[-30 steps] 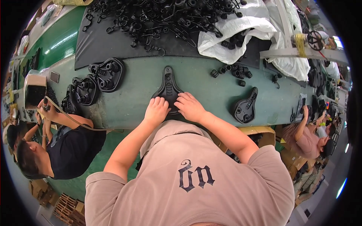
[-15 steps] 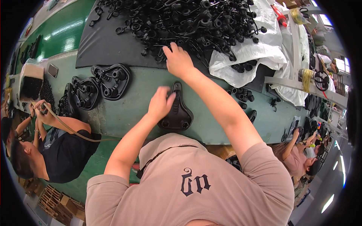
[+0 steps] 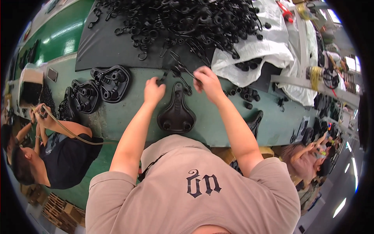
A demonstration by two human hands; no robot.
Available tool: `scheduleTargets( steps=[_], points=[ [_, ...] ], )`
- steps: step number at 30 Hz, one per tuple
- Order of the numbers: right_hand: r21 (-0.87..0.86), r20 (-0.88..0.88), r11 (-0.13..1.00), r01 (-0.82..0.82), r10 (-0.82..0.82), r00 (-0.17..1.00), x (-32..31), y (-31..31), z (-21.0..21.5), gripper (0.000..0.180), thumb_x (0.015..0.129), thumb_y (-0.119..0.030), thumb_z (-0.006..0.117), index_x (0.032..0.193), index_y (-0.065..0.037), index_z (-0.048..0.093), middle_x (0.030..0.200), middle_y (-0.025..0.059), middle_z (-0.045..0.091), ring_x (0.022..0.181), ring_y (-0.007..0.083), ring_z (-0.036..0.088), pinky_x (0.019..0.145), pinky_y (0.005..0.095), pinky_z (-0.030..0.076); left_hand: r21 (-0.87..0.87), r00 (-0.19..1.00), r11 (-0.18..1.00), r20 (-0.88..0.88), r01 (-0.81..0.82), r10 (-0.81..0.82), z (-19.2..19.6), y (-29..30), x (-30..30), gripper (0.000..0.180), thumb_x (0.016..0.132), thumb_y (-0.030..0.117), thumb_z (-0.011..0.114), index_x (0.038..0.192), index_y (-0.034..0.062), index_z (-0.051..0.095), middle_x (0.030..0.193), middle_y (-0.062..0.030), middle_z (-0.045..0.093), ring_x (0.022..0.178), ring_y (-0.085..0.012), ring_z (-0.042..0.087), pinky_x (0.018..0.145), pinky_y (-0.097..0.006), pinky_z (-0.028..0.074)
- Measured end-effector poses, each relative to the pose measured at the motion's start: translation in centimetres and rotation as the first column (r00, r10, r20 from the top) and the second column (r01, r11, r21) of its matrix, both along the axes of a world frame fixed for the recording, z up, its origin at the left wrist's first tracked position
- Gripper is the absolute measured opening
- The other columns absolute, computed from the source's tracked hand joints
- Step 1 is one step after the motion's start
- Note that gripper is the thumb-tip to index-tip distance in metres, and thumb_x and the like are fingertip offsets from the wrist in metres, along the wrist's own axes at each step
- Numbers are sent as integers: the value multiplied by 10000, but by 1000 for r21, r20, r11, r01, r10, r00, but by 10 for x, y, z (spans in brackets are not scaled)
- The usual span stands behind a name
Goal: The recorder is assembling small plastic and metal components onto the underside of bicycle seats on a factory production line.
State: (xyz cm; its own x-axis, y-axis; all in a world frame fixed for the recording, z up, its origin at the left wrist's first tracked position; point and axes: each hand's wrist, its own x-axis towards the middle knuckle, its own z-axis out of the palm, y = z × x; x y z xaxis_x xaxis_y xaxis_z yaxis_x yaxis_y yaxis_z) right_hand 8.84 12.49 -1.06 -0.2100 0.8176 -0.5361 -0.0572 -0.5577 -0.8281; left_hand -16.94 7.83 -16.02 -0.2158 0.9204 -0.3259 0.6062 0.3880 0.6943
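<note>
A black bicycle saddle shell (image 3: 176, 112) lies upside down on the green table (image 3: 128, 117) in front of me. Just beyond its nose, my left hand (image 3: 153, 90) and my right hand (image 3: 206, 80) each grip one end of a black bent wire saddle rail (image 3: 178, 70). The rail hangs a little above the table, between the saddle's nose and the big heap of black rails and fittings (image 3: 183, 23) on a dark mat.
Finished upside-down saddles (image 3: 111, 82) are stacked at the left. Small black parts (image 3: 245, 97) and another saddle (image 3: 255, 121) lie at the right beside a white sack (image 3: 253, 50). One person sits at the left (image 3: 50, 156), another at the right (image 3: 307, 156).
My hands left the saddle; the right reached into the heap and came back. Both hands now hold a wire rail over the saddle's nose. The saddle lies closer to the table's front edge.
</note>
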Motion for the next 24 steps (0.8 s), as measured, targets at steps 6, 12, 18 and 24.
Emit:
scheduleTargets(
  steps=[6, 12, 18, 24],
  points=[
    [-298, 32, 910, 289, -293, 955, 98, -174, -96, 124, 1008, -149, 637, 1076, -54, 597, 932, 118, 668, 749, 208, 645, 646, 363, 525, 4, 952, 996, -295, 85, -80, 19, -90, -59, 566, 900, 205, 733, 1417, 18, 599, 1368, -275, 551, 1158, -497, 651, 1013, -535, 553],
    [82, 833, 885, -459, 192, 520, 115, -258, -108, 306, 939, -125, 685, 1202, -12, 578, 1158, 192, 635, 1020, 385, 683, 866, 466, 576, 73, 990, 993, -115, 91, -83, 50, -111, -65, 540, 916, 164, 813, 1395, 23, 608, 1242, -176, 705, 1006, -360, 708, 893, -452, 581],
    [-31, 965, 612, -790, 225, 136, 123, -254, -83, 275, 864, -90, 663, 1123, 1, 650, 1074, 164, 654, 997, 345, 722, 832, 455, 600, 90, 756, 752, -18, 653, -654, 130, -136, -14, 521, 894, 151, 809, 1370, 39, 628, 1266, -163, 711, 1028, -376, 724, 875, -447, 596],
    [-151, 970, 342, -927, 234, -72, 131, -233, -99, 208, 868, -189, 742, 1011, -44, 701, 1035, 127, 663, 872, 318, 723, 752, 440, 596, 55, 635, 637, -175, 769, -752, 122, -153, -4, 488, 927, 192, 772, 1368, 52, 617, 1323, -146, 673, 1122, -401, 690, 941, -475, 580]
  ],
)
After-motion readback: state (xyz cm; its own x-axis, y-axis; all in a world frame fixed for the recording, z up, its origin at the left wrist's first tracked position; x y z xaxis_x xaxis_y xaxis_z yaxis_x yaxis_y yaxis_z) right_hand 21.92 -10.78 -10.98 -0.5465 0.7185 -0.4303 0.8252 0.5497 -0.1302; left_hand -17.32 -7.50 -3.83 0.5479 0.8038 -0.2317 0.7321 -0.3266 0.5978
